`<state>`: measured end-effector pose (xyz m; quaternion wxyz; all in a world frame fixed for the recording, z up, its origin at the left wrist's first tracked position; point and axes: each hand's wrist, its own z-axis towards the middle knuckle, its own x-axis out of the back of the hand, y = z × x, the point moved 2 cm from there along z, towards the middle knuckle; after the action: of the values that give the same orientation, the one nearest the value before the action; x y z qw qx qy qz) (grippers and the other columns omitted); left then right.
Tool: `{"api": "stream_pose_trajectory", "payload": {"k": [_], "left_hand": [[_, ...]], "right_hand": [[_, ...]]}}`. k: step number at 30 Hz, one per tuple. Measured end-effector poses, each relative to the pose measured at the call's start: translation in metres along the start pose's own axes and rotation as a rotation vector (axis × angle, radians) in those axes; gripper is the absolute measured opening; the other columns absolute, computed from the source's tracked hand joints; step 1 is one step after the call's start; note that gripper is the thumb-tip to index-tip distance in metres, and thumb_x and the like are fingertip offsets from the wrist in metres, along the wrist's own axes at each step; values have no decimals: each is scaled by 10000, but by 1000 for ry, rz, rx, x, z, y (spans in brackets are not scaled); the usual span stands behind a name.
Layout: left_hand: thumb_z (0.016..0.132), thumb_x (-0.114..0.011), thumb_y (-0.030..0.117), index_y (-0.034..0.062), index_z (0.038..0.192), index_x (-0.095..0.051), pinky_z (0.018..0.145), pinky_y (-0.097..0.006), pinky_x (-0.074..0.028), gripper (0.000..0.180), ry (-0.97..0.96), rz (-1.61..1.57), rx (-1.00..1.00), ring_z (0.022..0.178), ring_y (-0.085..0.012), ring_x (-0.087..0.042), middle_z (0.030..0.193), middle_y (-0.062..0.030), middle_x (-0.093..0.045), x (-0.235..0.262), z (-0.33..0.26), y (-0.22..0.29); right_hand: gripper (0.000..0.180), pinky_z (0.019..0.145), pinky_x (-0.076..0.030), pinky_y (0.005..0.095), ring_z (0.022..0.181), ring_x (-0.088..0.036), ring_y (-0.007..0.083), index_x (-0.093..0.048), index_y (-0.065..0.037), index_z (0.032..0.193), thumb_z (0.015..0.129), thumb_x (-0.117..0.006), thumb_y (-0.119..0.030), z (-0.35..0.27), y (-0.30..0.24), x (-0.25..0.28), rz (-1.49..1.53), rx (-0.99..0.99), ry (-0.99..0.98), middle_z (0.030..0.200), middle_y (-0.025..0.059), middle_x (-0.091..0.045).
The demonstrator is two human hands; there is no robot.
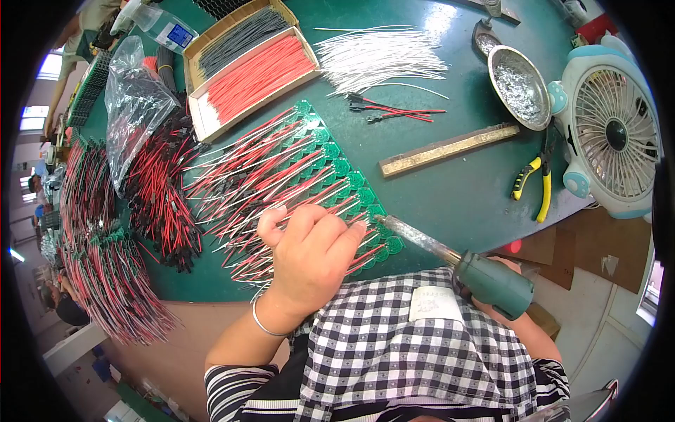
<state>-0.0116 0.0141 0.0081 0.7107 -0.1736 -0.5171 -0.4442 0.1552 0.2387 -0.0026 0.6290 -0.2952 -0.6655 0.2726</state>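
Left hand (309, 257) presses its fingers flat on the wires (267, 183); right hand (503, 278), fingers hidden, should steady the iron (450, 257) tip at the near boards (383, 232).

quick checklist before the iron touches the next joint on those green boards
1. Left hand pressing the red and white wires flat: ok.
2. Soldering iron tip at the edge of the green round boards: ok.
3. Right hand gripping the iron's handle: cannot tell, mostly hidden.
4. Left fingertips away from the tip: ok.
5. Solder on the tip: cannot tell.
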Motion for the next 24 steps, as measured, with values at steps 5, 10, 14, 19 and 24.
{"api": "stream_pose_trajectory", "payload": {"k": [5,10,14,19,24], "left_hand": [[652,-724,109,174,781,-707,838,-403,-264,145,7,-9,-4,750,-123,-513,689,80,-532,0,0,-3],[648,-725,109,175,790,-708,828,-405,-267,158,-2,-18,1,755,-128,-514,700,76,-536,0,1,-4],[650,-725,107,174,795,-708,820,-405,-270,161,-7,-19,4,759,-133,-516,705,72,-537,0,1,-4],[651,-729,111,172,805,-705,818,-406,-272,167,-10,-23,1,766,-137,-517,713,68,-540,-1,1,-4],[656,-733,113,172,814,-702,817,-407,-274,172,-24,-21,2,773,-141,-517,720,64,-542,0,2,-4]], "right_hand": [[295,714,-521,242,785,-656,188,-638,-26,994,731,-749,-101,5,1,2,89,10,4,897,74,-668],[274,730,-524,276,798,-654,210,-635,-20,995,753,-723,-112,6,3,0,256,-14,18,904,86,-660],[260,737,-522,293,812,-654,226,-641,-28,992,769,-702,-146,10,3,1,30,147,9,921,94,-655],[253,651,-503,355,708,-617,283,-637,-51,887,681,-670,-193,7,3,-4,-34,85,91,810,96,-639],[193,626,-493,340,671,-611,255,-633,-58,797,764,-625,-248,3,5,-2,-73,-61,142,690,60,-637]]}}
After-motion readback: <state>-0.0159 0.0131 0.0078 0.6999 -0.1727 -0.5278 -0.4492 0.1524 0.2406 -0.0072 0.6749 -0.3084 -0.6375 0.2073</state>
